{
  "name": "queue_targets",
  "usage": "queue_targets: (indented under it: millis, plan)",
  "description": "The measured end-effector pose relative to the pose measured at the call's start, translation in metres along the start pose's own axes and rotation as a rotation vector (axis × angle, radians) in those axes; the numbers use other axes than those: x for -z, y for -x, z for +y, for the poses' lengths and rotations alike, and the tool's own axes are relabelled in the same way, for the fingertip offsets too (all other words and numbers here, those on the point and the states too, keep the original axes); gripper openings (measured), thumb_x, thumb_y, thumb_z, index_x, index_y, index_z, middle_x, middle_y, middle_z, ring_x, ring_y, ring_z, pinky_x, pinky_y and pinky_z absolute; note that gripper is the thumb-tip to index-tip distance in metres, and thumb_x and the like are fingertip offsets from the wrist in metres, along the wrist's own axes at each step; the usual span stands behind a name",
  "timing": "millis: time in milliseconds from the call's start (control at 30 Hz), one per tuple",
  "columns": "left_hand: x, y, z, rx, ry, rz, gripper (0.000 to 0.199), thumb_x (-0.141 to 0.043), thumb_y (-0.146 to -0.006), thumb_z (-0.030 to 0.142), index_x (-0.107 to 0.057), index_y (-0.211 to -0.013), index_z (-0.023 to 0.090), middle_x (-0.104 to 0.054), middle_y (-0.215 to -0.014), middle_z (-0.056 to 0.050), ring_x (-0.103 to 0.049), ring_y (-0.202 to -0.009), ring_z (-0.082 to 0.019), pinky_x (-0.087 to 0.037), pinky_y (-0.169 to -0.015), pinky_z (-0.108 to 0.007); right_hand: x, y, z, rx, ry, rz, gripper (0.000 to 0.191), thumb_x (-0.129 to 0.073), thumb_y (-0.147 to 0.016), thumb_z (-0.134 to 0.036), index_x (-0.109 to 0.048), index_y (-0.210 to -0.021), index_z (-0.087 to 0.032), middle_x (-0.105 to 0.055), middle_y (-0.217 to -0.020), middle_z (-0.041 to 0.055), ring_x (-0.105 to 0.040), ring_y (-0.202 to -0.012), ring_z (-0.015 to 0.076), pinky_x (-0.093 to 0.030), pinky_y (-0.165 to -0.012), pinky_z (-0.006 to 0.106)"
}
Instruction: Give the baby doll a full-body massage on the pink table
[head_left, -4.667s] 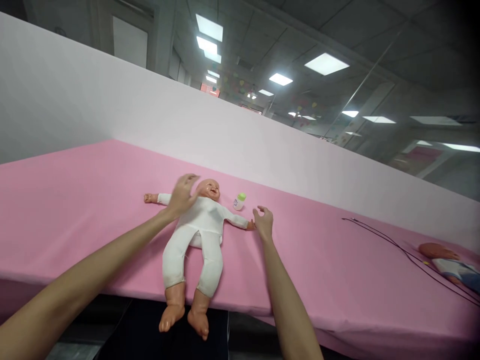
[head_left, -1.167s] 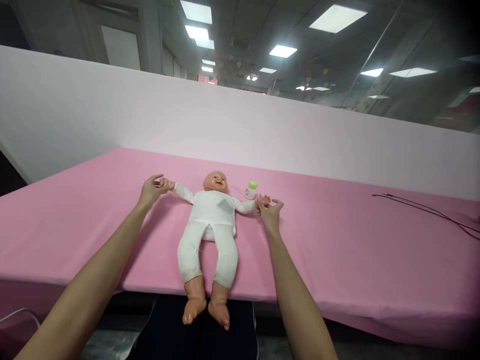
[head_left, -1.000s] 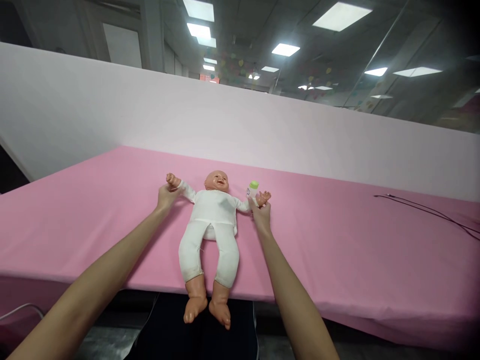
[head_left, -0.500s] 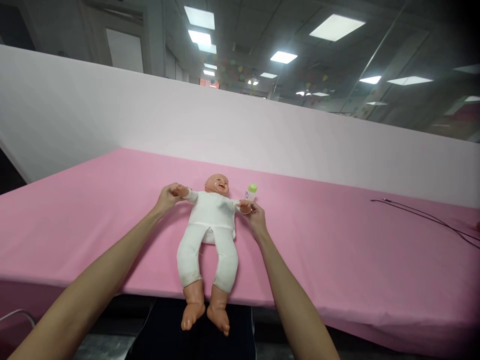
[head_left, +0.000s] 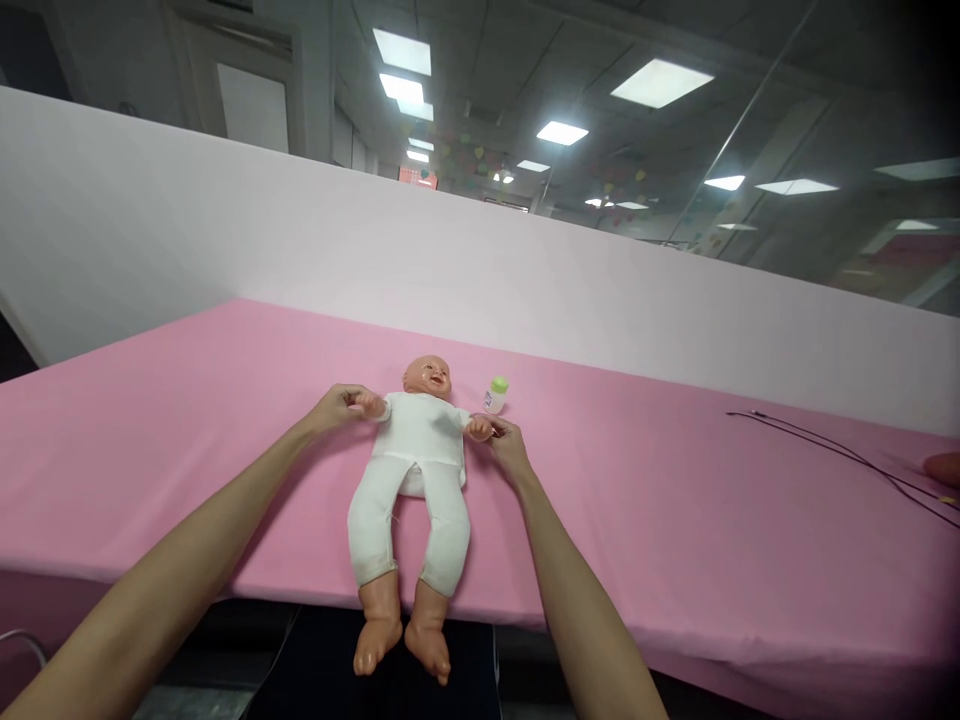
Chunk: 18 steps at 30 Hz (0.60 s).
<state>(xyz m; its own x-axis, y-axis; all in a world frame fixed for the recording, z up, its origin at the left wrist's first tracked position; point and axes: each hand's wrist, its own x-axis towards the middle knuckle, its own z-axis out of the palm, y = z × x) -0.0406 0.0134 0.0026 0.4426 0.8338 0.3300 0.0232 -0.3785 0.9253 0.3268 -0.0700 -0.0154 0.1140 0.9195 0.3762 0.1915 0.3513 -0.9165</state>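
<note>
A baby doll (head_left: 420, 430) in a white suit lies on its back on the pink-covered table (head_left: 637, 500), its bare feet hanging past the front edge. On the left, my left hand (head_left: 334, 408) is closed on the doll's hand. My right hand (head_left: 510, 448) pinches the doll's other hand on the right. Just behind my right hand stands a small clear bottle (head_left: 496, 396) with a green cap, beside the doll's shoulder.
Thin black cables (head_left: 817, 440) lie across the table's right side. An orange-brown object (head_left: 941, 469) shows at the far right edge. A white partition (head_left: 480, 260) rises behind the table.
The doll's hand on the left sits slightly lower and closer to its body, with my left hand on it. The whole view has shifted a little, and more of the object at the right edge shows.
</note>
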Motion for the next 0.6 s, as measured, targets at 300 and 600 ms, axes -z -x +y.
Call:
queue_targets:
  millis: [300, 600]
  plan:
    - [-0.033, -0.059, -0.019, 0.331, 0.154, 0.32, 0.055, -0.09, -0.055, 0.066, -0.067, -0.063, 0.017, -0.066, -0.059, -0.005, -0.06, -0.058, -0.019, -0.046, -0.058, -0.032, -0.02, -0.056, 0.012, -0.164, 0.115, 0.139, 0.042, -0.081, -0.064, -0.059, -0.066, -0.066, -0.02, -0.063, -0.063, 0.0012, -0.058, -0.065, 0.0196, -0.052, -0.064, 0.033]
    - [-0.009, -0.028, 0.001, 0.183, 0.193, 0.115, 0.046, -0.094, -0.059, 0.041, -0.08, -0.095, 0.017, -0.08, -0.096, -0.011, -0.073, -0.082, -0.026, -0.057, -0.078, -0.038, 0.005, -0.037, -0.005, -0.183, -0.003, 0.021, 0.047, -0.088, -0.057, -0.046, -0.078, -0.092, -0.016, -0.077, -0.088, 0.007, -0.07, -0.081, 0.0241, -0.058, -0.081, 0.041]
